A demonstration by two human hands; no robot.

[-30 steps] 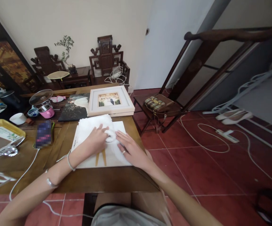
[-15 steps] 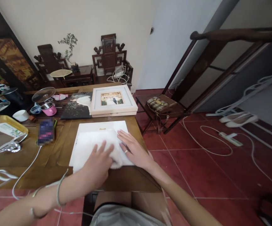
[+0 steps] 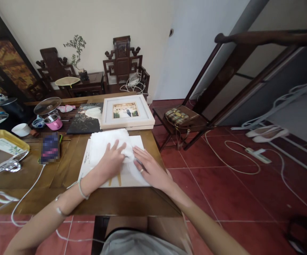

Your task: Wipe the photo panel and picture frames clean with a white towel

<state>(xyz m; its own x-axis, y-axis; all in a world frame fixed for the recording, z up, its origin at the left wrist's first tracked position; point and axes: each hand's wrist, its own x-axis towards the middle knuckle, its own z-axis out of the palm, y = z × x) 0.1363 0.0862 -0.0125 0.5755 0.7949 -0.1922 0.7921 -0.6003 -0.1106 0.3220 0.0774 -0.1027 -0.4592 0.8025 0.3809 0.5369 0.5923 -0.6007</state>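
Note:
A flat white panel (image 3: 138, 179) lies on the wooden table in front of me, with gold-coloured marks near its front edge. Over its upper left part is a fluffy white cloth (image 3: 104, 136), which reaches past the panel's back edge. My left hand (image 3: 112, 159) presses on this cloth from above, fingers spread; its thumb side is partly hidden. At the panel's right side, my right hand (image 3: 150, 170) rests with fingers stretched out, wearing a ring, its fingertips close to the cloth's edge.
Pale picture frames (image 3: 128, 124) are stacked behind the panel, beside a dark picture (image 3: 83, 122). To the left are a phone (image 3: 49, 148) on a cable, an oil bottle (image 3: 7, 141) and a pink cup (image 3: 53, 122). A chair (image 3: 195, 118) holding a plaid bag stands right.
My left hand has moved the cloth away from me across the panel, uncovering the panel's front part and gold-coloured marks. My right hand has stayed at the panel's right side.

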